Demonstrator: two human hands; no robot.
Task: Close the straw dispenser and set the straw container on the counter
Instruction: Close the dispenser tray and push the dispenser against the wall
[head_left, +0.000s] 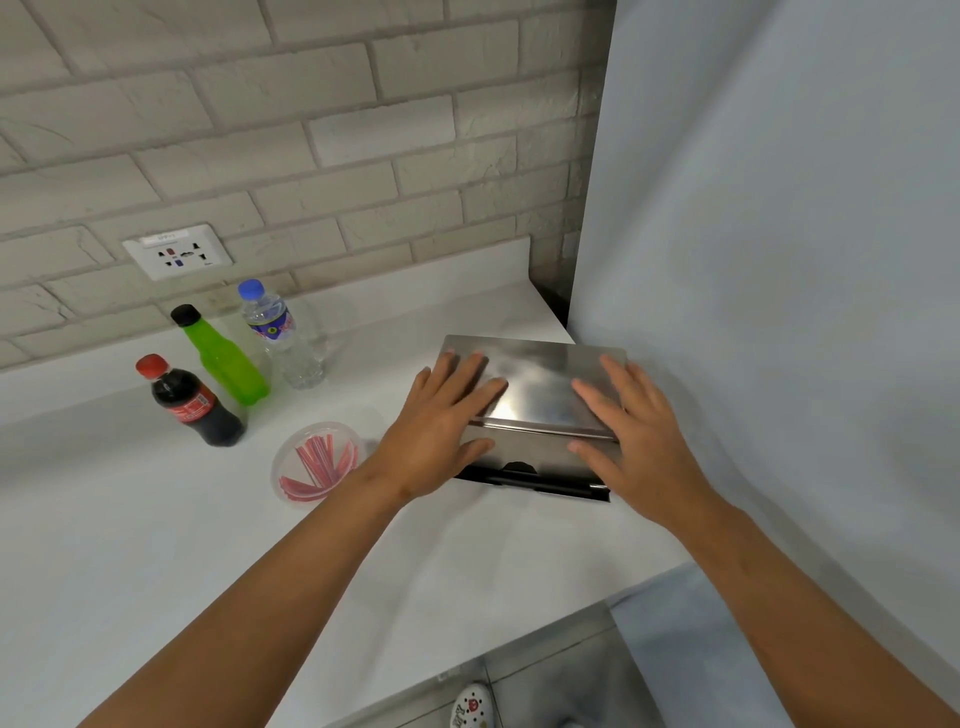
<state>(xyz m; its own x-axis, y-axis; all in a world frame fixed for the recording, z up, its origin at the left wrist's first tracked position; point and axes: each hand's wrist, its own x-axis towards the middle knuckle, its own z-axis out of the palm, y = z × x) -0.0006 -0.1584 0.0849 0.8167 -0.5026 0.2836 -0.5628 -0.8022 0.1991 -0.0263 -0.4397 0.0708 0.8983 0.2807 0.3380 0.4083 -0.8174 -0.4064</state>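
A stainless-steel straw dispenser (535, 387) stands on the white counter (156, 545) against the right wall, its flat lid down. My left hand (441, 426) lies flat on the lid's left side, fingers spread, thumb on the front face. My right hand (634, 426) lies flat on the lid's right side in the same way. A round clear plastic straw container (311, 465) with several red-and-white straws stands on the counter just left of the dispenser, beside my left wrist.
Three bottles stand at the back left: a cola bottle (192, 402), a green bottle (221, 356) and a water bottle (283, 335). A wall socket (177, 251) sits in the brick wall. The counter's front edge (467, 657) runs diagonally below my arms.
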